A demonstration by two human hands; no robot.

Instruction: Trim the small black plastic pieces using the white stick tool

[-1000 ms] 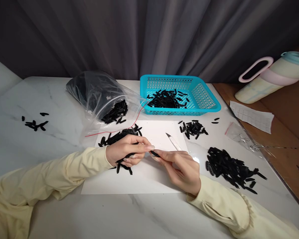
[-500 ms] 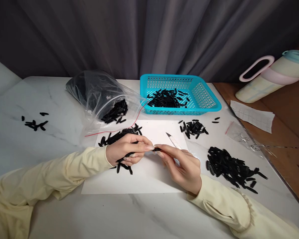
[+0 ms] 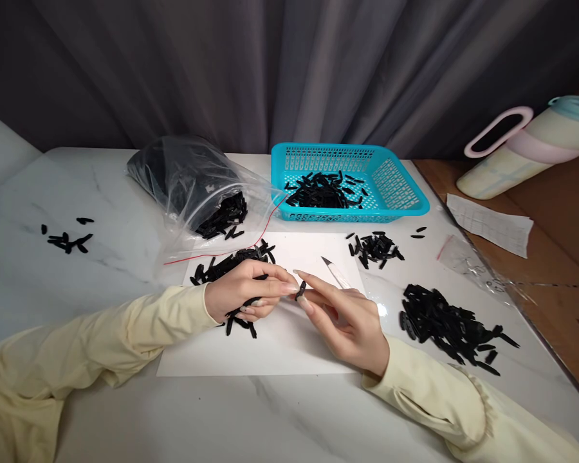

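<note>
My left hand point(image 3: 244, 296) rests on the white sheet point(image 3: 270, 347) with its fingers closed around a bunch of small black plastic pieces point(image 3: 238, 318). My right hand point(image 3: 347, 318) sits just to its right. Its thumb and fingers pinch one small black piece point(image 3: 300, 290), which stands tilted between the two hands. The same hand also carries a thin knife point(image 3: 335, 273) whose blade points up and away to the left. A loose heap of black pieces point(image 3: 231, 260) lies on the sheet behind my left hand.
A turquoise basket point(image 3: 405, 193) with black pieces stands at the back. A clear plastic bag point(image 3: 183, 180) of pieces lies back left. More piles lie at right point(image 3: 446, 325), centre right point(image 3: 374, 247) and far left point(image 3: 67, 239). A tumbler point(image 3: 525, 151) and paper point(image 3: 489, 225) lie on the wooden surface.
My right hand has turned the single black piece from lying flat to standing tilted, and its fingers have spread. My left hand has stayed in place.
</note>
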